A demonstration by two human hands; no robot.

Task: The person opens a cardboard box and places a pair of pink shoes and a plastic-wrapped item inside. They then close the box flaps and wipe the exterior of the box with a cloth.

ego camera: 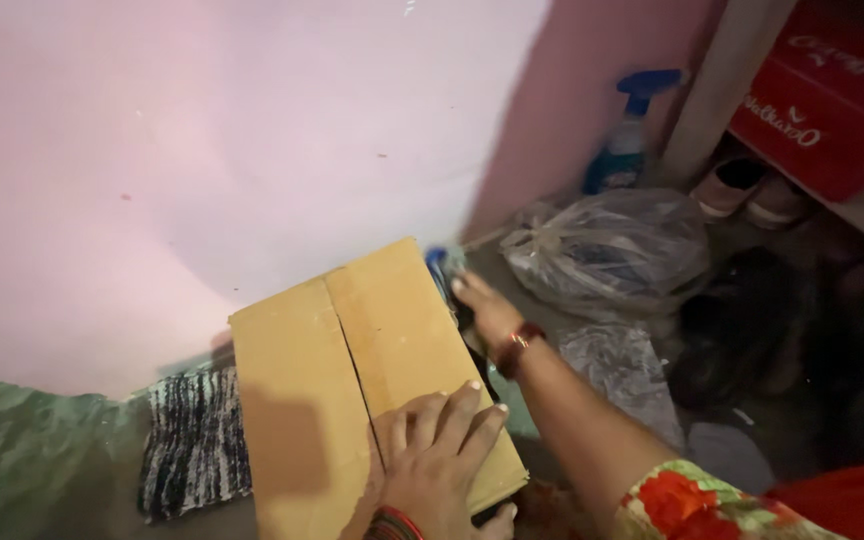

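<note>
A brown cardboard box point(352, 350) with its two top flaps closed stands on the floor against a pink wall. My left hand point(437, 455) lies flat on the near right corner of the box, fingers spread. My right hand point(484, 308) reaches past the box's far right side, fingers down by a small blue thing point(439, 262) wedged between box and wall. What the right hand's fingers touch is partly hidden. A red bangle sits on the right wrist.
A black-and-white striped mat point(195, 440) lies left of the box. Clear plastic bags point(607, 250) sit to the right, with a blue spray bottle point(627, 135) behind them. A red carton point(822, 95) rests on a shelf at top right, shoes point(752, 195) beneath it.
</note>
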